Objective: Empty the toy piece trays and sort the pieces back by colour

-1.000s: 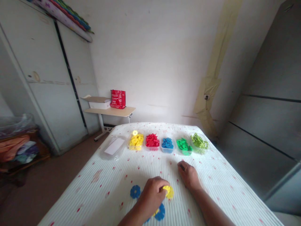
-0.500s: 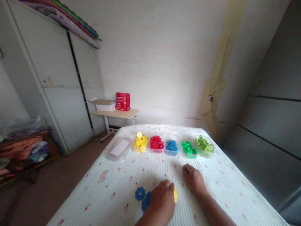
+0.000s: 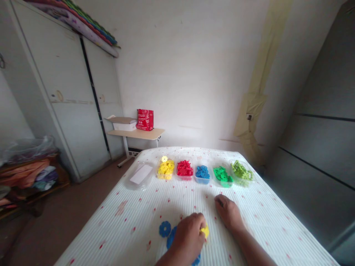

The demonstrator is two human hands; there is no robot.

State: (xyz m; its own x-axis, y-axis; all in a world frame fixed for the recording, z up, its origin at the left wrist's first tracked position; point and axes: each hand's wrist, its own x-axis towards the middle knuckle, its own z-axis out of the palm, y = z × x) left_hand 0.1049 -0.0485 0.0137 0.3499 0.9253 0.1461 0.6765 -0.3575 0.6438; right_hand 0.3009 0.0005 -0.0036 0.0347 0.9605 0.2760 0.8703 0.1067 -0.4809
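Observation:
Over the near part of the cloth, my left hand (image 3: 190, 233) has its fingers closed on a yellow flower piece (image 3: 205, 231). Blue flower pieces (image 3: 165, 229) lie to its left and partly beneath it; the hand hides some of them. My right hand (image 3: 226, 210) rests on the cloth further right, its fingers curled in; whether they hold anything is hidden. Beyond the hands stands a row of clear tubs with yellow pieces (image 3: 166, 168), red pieces (image 3: 185, 168), blue pieces (image 3: 202, 172), green pieces (image 3: 222, 175) and light green pieces (image 3: 241, 170).
Clear lids with a white card (image 3: 141, 173) lie left of the tubs on the white spotted cloth (image 3: 138, 218). Behind, a small table (image 3: 149, 133) bears a red bag (image 3: 145, 119) and a white box (image 3: 124, 126).
My left hand has tilted and shifted slightly, and more of the yellow piece and of the blue pieces beneath shows. My right hand has hardly moved.

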